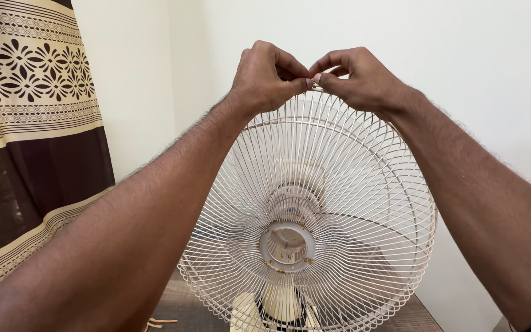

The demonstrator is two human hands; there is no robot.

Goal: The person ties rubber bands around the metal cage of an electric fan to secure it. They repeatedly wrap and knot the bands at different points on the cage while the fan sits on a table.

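— What lies closest to the camera?

— Two bare forearms, reaching up and away from the lower corners. Between them, low down, a dark wooden counter [179, 307] carries a white fan; a few small orange bits [161, 321] lie on the counter near its front edge, left of the fan.

— And the fan?

— Its wire grille [339, 203] fills the middle, round and cream-white, tilted a little. Through the wires show a pale hub ring [287, 246] with small brass-coloured screws around it, and the fan's base [275, 307] below, standing on the counter toward its right edge.

— Where are the hands?

— At the very top of the grille's rim. The left hand [265, 77] is curled closed, thumb and forefinger pinched on the rim wire. The right hand [357, 77] is closed the same way, pinching the rim just beside it; the fingertips of both nearly touch.

— Behind all that?

— A plain white wall, and at the far left a curtain [26, 123] patterned in cream and dark brown.
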